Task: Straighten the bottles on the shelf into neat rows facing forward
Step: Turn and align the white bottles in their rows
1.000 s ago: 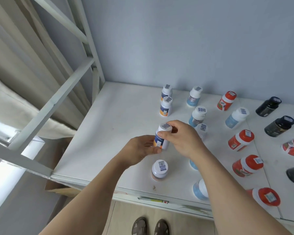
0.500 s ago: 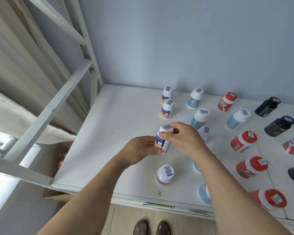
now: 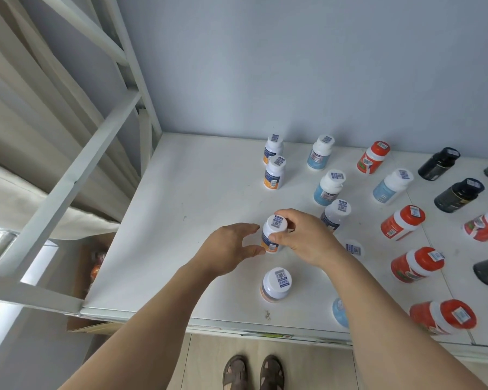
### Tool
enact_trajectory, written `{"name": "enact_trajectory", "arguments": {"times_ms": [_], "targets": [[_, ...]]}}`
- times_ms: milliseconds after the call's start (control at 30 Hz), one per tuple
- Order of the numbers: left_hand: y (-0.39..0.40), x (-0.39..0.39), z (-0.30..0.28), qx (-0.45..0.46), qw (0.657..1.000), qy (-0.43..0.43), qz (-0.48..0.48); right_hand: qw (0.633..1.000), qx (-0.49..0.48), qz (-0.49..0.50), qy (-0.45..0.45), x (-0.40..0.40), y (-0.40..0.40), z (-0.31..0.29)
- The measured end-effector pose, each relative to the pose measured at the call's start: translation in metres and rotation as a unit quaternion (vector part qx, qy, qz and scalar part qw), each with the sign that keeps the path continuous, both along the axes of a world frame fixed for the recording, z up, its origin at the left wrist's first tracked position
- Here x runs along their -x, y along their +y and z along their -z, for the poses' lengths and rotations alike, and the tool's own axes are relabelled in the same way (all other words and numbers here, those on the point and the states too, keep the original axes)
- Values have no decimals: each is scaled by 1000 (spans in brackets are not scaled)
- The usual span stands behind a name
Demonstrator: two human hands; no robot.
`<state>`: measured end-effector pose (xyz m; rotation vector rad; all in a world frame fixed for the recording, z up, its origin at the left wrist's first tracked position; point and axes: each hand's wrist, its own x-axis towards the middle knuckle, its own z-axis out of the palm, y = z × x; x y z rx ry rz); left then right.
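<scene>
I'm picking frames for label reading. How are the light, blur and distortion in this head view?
Head view: soft, even light on the white shelf with faint shadows; overexposed glare at lower left; wide-angle bending tilts the outer bottles; the orange-label bottle in the right hand is fairly sharp, but label text is too small to read.

Soft, even daylight fills the scene, brightest at the overexposed lower left edge of the frame beyond the shelf (image 3: 181, 220). Shadows under the bottles are faint and short. Wide-angle distortion bends the rack posts and stretches things toward the edges. Bottles near the shelf's right front corner look slightly smeared.
</scene>
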<state>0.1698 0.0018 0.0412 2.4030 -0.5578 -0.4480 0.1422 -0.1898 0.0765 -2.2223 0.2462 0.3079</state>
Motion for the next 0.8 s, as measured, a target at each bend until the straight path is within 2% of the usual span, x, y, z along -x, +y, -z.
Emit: {"name": "enact_trajectory", "arguments": {"times_ms": [167, 267, 367, 533, 800], "targets": [[3, -6, 0, 8, 1000, -4, 0, 999, 23, -16, 19, 4, -2, -5], [5, -15, -3, 26, 1000, 0, -10, 999, -23, -9, 26, -2, -4, -12], [5, -26, -7, 46, 998, 0, -32, 997, -73, 24, -10, -20, -11, -26], [-4, -53, -12, 52, 996, 7, -71, 996, -21, 48, -66, -69, -22, -38], [-30, -91, -7, 63, 989, 30, -132, 996, 69, -20, -50, -134, -26, -20]]}}
